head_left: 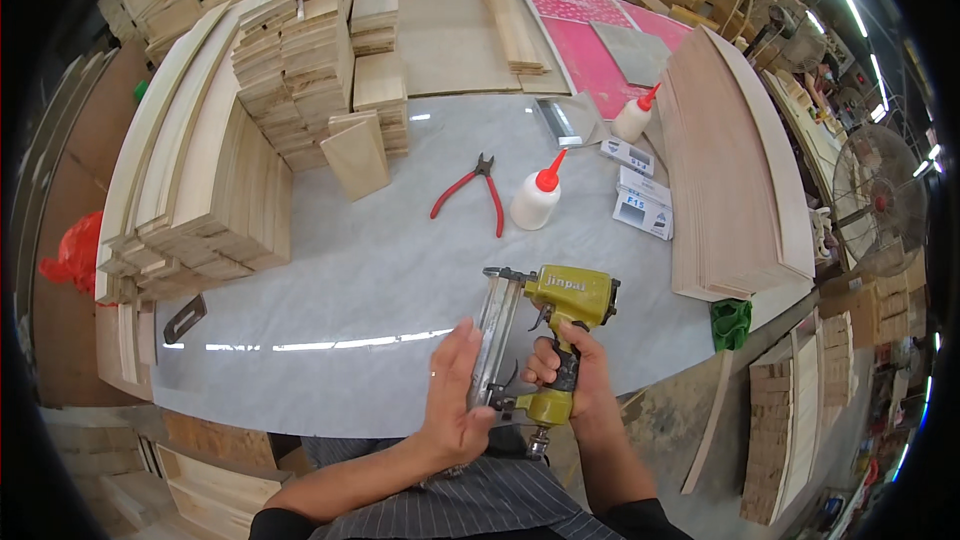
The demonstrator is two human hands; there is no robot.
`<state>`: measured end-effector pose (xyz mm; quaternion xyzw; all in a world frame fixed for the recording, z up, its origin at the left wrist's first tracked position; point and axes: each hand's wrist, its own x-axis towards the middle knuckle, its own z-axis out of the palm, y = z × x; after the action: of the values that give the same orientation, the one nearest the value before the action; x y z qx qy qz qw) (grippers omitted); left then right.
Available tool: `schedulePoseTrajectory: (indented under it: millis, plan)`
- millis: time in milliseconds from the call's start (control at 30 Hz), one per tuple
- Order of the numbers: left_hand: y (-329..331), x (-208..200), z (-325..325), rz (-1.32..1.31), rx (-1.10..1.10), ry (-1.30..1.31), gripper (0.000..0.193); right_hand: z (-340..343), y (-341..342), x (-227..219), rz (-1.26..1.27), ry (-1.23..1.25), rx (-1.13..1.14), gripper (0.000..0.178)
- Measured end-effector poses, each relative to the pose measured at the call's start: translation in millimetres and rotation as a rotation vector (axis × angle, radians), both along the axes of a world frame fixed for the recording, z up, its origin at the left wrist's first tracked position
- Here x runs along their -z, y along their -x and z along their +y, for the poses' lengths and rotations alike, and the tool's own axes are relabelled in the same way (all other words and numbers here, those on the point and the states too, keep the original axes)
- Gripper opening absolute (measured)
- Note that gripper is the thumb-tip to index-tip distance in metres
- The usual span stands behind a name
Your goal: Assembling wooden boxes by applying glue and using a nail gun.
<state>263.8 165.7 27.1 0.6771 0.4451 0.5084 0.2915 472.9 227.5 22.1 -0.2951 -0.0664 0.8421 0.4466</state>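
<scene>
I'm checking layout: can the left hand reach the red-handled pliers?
Probably yes: the pliers lie beyond the left hand with only bare tabletop between; the right hand grips the nail gun.

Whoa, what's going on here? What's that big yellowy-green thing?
A person is holding an air nail gun over a grey tabletop. The right hand is wrapped around its black grip, and the left hand is beside its long metal magazine. Red-handled pliers and a white squeeze bottle are just past the gun, with stacked wooden boards on the left.
</scene>
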Motion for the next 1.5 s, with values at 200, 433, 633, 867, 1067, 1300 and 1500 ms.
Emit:
schedulePoseTrajectory:
  millis: [200, 433, 633, 867, 1067, 1300, 1500]
  plan:
    - [-3.7, -13.9, 13.6, 0.019, 0.023, 0.176, 0.076, 3.5, -1.4, -28.5, -0.084, 0.033, 0.03, 0.021]
    - [97.7, -53.9, 7.0, 0.392, -0.204, 0.151, 0.061, 26.0, -61.2, -93.8, -1.47, -0.558, -0.178, 0.031]
    - [231.8, -136.7, 37.9, 0.636, -0.803, -0.276, 0.028, 48.8, -82.0, -50.5, -2.162, -0.85, -0.31, 0.097]
    - [405.6, -197.6, 39.7, 0.818, -1.173, 0.105, 0.055, 29.4, -26.6, -68.3, -2.296, -0.649, -0.415, 0.08]
    - [438.7, -188.7, 48.7, 0.791, -1.071, 0.411, 0.086, 50.9, -42.1, -7.4, -2.508, -1.036, -0.025, 0.078]
    - [400.7, -193.2, 86.3, 0.874, -0.959, 0.449, 0.09, 114.2, 194.1, -17.3, -1.542, -1.232, 0.117, 0.095]
    - [389.5, -187.3, 73.7, 0.948, -0.979, 0.43, 0.088, 175.4, 330.2, 4.7, -1.833, -1.023, 0.483, 0.116]
